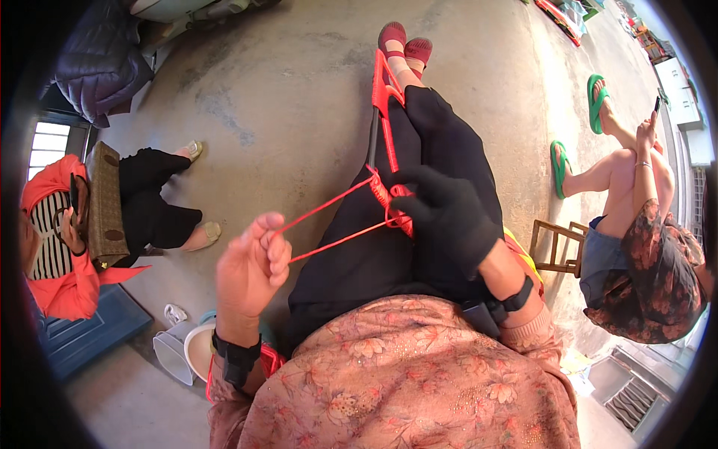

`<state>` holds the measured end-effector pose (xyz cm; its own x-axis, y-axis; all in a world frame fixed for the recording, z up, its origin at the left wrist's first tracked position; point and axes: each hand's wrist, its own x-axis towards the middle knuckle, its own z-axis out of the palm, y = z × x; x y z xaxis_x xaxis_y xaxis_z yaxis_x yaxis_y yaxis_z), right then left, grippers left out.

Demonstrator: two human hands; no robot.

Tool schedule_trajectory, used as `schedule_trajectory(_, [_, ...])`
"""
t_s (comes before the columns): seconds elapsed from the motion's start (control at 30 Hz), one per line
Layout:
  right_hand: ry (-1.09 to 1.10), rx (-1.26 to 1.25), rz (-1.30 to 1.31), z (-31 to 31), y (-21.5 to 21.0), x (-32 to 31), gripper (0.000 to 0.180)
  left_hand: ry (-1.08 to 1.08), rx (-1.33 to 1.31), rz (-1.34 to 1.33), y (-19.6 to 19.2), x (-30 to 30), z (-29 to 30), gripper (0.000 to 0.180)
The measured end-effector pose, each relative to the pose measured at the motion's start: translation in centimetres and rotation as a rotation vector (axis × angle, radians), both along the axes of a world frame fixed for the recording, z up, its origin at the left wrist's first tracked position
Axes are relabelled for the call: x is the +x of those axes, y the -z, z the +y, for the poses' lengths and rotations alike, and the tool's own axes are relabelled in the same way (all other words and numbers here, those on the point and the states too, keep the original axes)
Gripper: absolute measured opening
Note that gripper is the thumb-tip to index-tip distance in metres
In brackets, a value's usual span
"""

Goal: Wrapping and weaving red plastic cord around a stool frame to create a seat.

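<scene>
A red cord (329,248) runs in a long loop from my bare left hand (262,254), whose fingers are curled on it, to a tight red winding (380,193) over my lap. The winding sits on the near end of a narrow frame (372,138) with a dark bar and red cord along it. This frame lies lengthwise over my black trouser legs, its red far end (384,90) by my feet. My right hand (441,213), in a black glove, closes around the near end beside the winding; its fingertips are partly hidden.
At the left sits a person in a red jacket with a brown bag (107,202). Another person in green sandals (596,105) sits at the right, near a small wooden stool (557,247). Buckets (176,350) stand by my left elbow. The floor (292,82) is concrete.
</scene>
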<state>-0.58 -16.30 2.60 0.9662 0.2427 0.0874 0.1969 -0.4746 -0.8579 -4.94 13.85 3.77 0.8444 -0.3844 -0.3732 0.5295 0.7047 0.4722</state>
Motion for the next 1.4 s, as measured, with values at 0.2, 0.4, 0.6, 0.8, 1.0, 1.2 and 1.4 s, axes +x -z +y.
schedule_trajectory(0.2, [-0.099, -0.221, 0.134, 2.8, 0.7, 0.0, 0.026, 0.270, 0.475, 0.003, 2.0, -3.9, 2.3, 0.023])
schedule_trajectory(0.4, [-0.107, -0.180, 0.164, 1.9, 1.3, -0.2, 0.029, 0.280, 0.791, -0.055, 3.0, -1.1, 0.3, 0.020])
schedule_trajectory(0.6, [-0.163, -0.272, 0.294, 1.5, 2.2, -0.5, 0.031, -0.022, 0.796, -0.327, 1.3, 5.2, -6.4, 0.027])
schedule_trajectory(0.8, [-0.172, -0.309, 0.280, 1.7, 2.4, -0.5, 0.029, 0.244, 0.526, -0.214, 2.1, 6.7, -9.2, 0.031])
schedule_trajectory(1.0, [-0.202, -0.277, 0.173, 1.5, 3.4, -1.0, 0.027, 0.103, 0.363, -0.213, 5.0, 4.7, -9.4, 0.029])
schedule_trajectory(1.2, [-0.254, -0.380, 0.115, 1.2, 3.4, -2.1, 0.028, 0.177, 0.525, -0.300, 5.4, 2.5, -9.5, 0.026])
schedule_trajectory(1.4, [-0.254, -0.439, 0.195, 1.1, 2.4, -2.0, 0.033, 0.138, 0.523, -0.324, 5.2, 2.3, -9.3, 0.024])
